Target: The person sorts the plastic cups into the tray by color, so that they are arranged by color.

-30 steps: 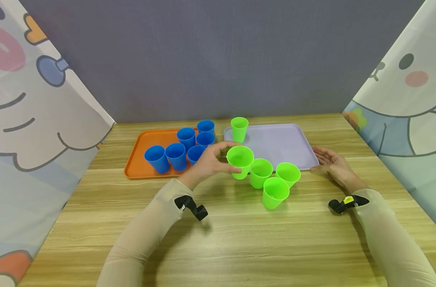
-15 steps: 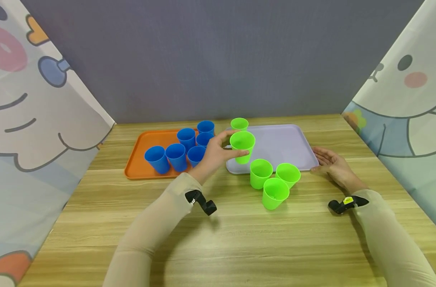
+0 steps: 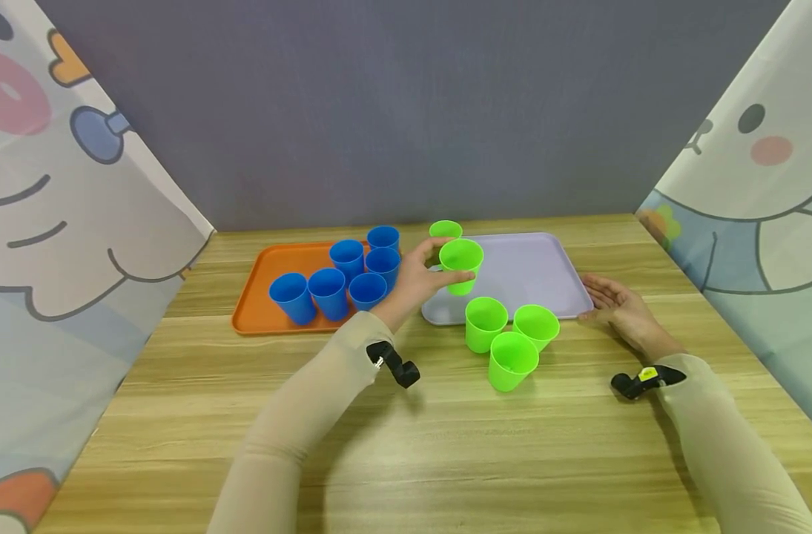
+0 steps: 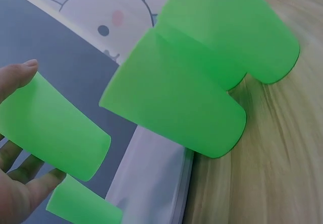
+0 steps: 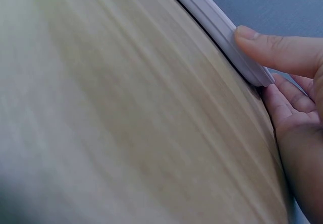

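Observation:
My left hand [image 3: 417, 285] grips a bright green cup [image 3: 462, 256] by its side, thumb in front and fingers behind. It hangs upright above the left part of the lilac tray [image 3: 526, 268]. Behind it, another green cup [image 3: 446, 228] stands at the tray's back left corner, partly hidden. In front of the tray, on the table, three green cups [image 3: 512, 361] are grouped upright. At the tray's front right corner, my right hand [image 3: 622, 315] holds the edge, its thumb on the rim [image 5: 227, 35] and its fingers round the outer side.
Left of the lilac tray lies an orange tray [image 3: 279, 259] bearing several blue cups [image 3: 328, 291], close to my left forearm. A grey panel [image 3: 406, 111] rises behind the wooden table [image 3: 446, 460]. Printed cloths hang at both sides.
My left hand has lifted the green cup from beside the table group and carried it back and slightly right, over the lilac tray. My right hand stays at the corner.

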